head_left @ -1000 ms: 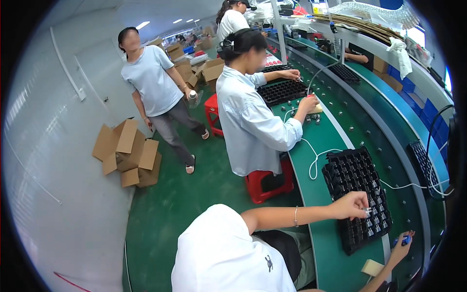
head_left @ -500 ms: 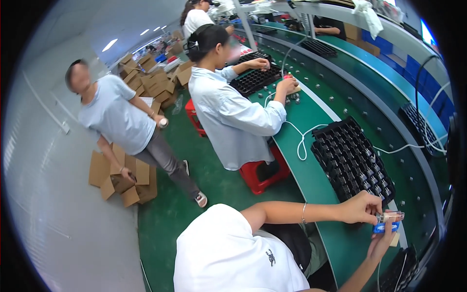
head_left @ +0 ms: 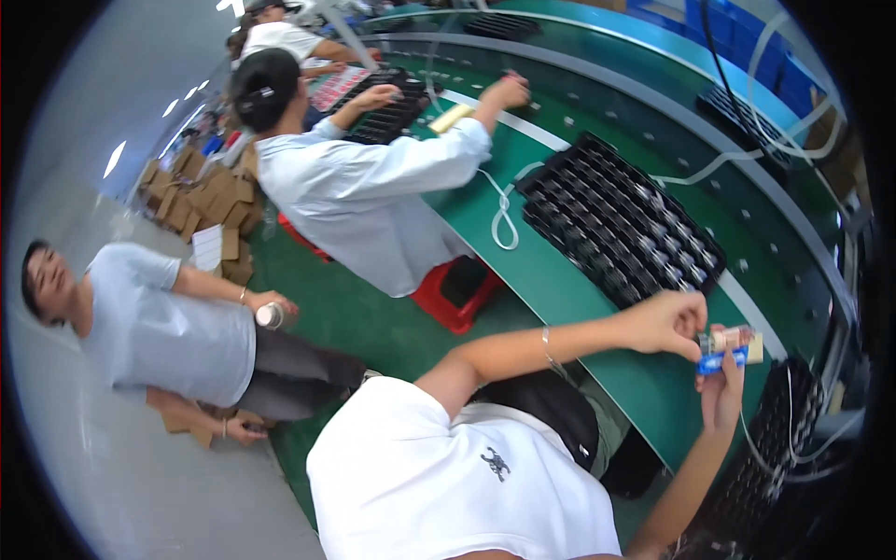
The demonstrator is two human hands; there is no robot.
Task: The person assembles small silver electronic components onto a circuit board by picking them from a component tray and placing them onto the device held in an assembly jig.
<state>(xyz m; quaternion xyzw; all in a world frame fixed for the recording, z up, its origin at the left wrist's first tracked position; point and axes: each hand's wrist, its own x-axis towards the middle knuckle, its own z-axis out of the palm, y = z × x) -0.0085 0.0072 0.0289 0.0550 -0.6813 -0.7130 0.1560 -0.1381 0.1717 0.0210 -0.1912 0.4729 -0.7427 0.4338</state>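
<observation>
My right hand (head_left: 721, 390), its arm rising from the lower edge, grips a small blue holder (head_left: 721, 361). On top of this lies a small part with clear and copper-coloured areas (head_left: 733, 338). My left hand (head_left: 665, 323), with a bracelet at its wrist, is curled at the left end of that part, thumb and fingers drawn together. Anything pinched there is too small to make out. Just beyond the holder shows a cream block (head_left: 754, 347). A black compartment tray (head_left: 621, 219) with rows of small metallic pieces lies beside my left hand.
A green bench (head_left: 597, 369) curves along a conveyor with small scattered pieces. White cables (head_left: 504, 224) cross it. A seated co-worker (head_left: 364, 177) handles things farther along, above a red stool (head_left: 457, 299). Another person (head_left: 177, 308) stands at left, near cardboard boxes (head_left: 201, 187).
My view has turned, so most of the scene sits farther left. Both my hands stay at the blue holder. The co-worker's right hand has lifted off a cream block.
</observation>
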